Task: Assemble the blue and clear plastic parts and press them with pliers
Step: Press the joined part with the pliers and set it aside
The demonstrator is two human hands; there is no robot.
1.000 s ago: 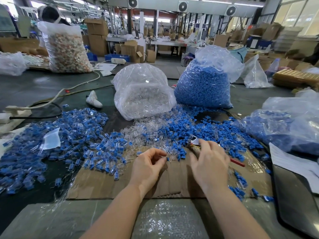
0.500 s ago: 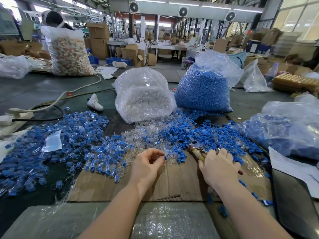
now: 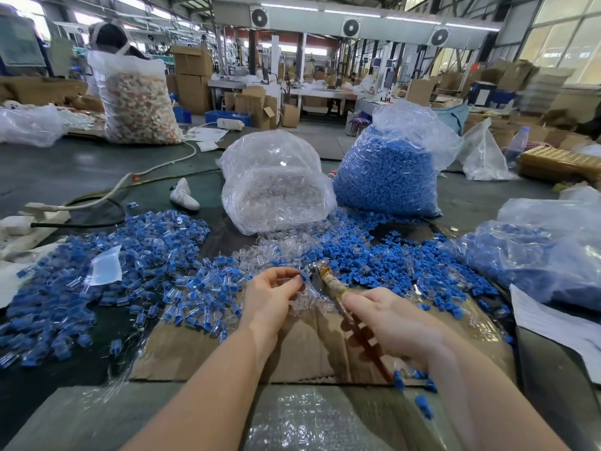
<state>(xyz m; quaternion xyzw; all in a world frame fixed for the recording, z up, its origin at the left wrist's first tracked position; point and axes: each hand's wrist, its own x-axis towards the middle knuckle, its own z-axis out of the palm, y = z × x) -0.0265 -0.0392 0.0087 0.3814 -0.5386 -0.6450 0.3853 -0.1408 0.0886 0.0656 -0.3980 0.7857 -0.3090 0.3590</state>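
A flat brown cardboard sheet (image 3: 309,349) lay on the dark worktop (image 3: 65,411), close to the person. Both hands were over it.

The right hand (image 3: 393,323) was above the right part of the cardboard. Its fingers (image 3: 361,299) were curled round the pliers with red handles and a taped neck (image 3: 335,288). The metal tip of the pliers pointed up and left, to the far edge of the cardboard.

The left hand (image 3: 270,297) was over the far left part of the cardboard. Its fingers (image 3: 294,281) pinched a small blue plastic part (image 3: 304,277), right beside the tip of the pliers. I could not tell if the tip touched it.

A few loose blue pieces (image 3: 422,405) lay by the near right corner of the cardboard.

Left of the cardboard was a big heap of joined blue and clear pieces (image 3: 130,275). Just past the cardboard were loose clear plastic pieces (image 3: 276,252), and loose blue plastic caps (image 3: 390,265) to the right of them.

Farther behind the cardboard stood a see-through bag of clear pieces (image 3: 276,187) and, beside it, a see-through bag full of blue caps (image 3: 387,177). Right of the cardboard lay another bag with blue pieces (image 3: 533,255).
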